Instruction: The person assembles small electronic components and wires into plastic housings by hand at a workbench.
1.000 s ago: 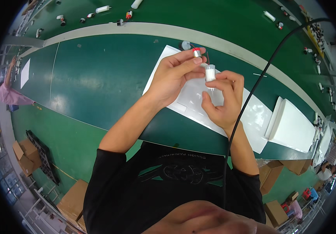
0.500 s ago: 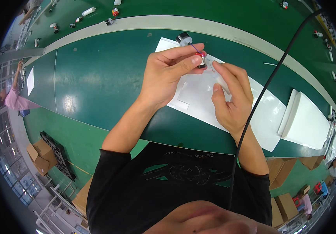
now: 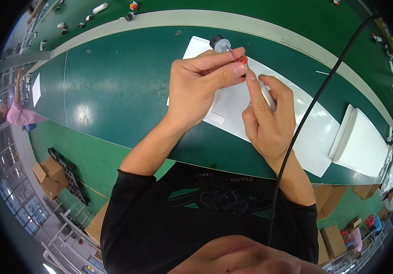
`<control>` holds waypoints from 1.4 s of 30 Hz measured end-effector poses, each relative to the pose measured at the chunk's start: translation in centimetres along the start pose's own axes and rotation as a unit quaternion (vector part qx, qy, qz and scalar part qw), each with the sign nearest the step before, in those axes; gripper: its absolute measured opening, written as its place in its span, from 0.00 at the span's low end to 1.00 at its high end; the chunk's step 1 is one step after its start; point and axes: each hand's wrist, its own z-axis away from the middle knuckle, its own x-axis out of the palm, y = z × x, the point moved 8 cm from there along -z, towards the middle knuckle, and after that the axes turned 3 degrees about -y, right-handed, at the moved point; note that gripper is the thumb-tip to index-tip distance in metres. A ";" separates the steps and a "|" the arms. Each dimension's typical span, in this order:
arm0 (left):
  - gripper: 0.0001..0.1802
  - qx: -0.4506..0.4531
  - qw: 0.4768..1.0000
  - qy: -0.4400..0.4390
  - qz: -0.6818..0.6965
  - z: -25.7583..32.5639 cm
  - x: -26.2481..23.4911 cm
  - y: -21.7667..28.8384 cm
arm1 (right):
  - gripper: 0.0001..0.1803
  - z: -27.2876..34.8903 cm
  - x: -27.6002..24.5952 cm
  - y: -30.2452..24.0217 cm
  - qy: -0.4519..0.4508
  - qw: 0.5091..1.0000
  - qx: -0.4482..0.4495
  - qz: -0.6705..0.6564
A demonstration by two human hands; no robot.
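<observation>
My left hand (image 3: 195,86) pinches a small red part (image 3: 242,59) between thumb and fingers; most of it is covered. Thin wires run from it to a round black and pale-grey piece (image 3: 220,44), which sits just beyond my left fingers. In my right hand (image 3: 271,123) lies a white tube-like piece (image 3: 267,97), partly hidden by the fingers. The right index fingertip reaches the red part beside my left thumb. Both hands are above a white sheet (image 3: 313,144) on the green table (image 3: 114,91).
A stack of white sheets (image 3: 363,144) stands at the right of the table. A black cable (image 3: 317,93) crosses the view in front of my right forearm. Beyond a pale rail (image 3: 196,17), several small parts lie on a green surface. Another person (image 3: 20,114) is at far left.
My right hand has moved in toward the left; its index finger now meets the red part. The white tube-like piece shows more plainly. The black and grey piece has turned slightly.
</observation>
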 end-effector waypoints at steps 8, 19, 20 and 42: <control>0.12 0.044 0.995 0.077 0.034 -0.7 -2.2 0.7 | 0.16 1.2 -0.6 4.2 0.082 0.963 0.185 -0.178; 0.12 0.099 0.990 0.092 0.048 -2.1 -3.3 -0.9 | 0.06 -0.7 5.5 -3.0 -0.272 0.962 -0.011 -0.015; 0.12 0.101 0.989 0.092 0.060 -2.2 -3.3 -1.3 | 0.06 -0.6 5.7 -3.4 -0.274 0.961 -0.013 -0.015; 0.09 0.105 0.987 0.065 0.103 -2.6 -3.8 -1.9 | 0.09 2.6 3.9 -3.6 -0.144 0.971 -0.082 -0.171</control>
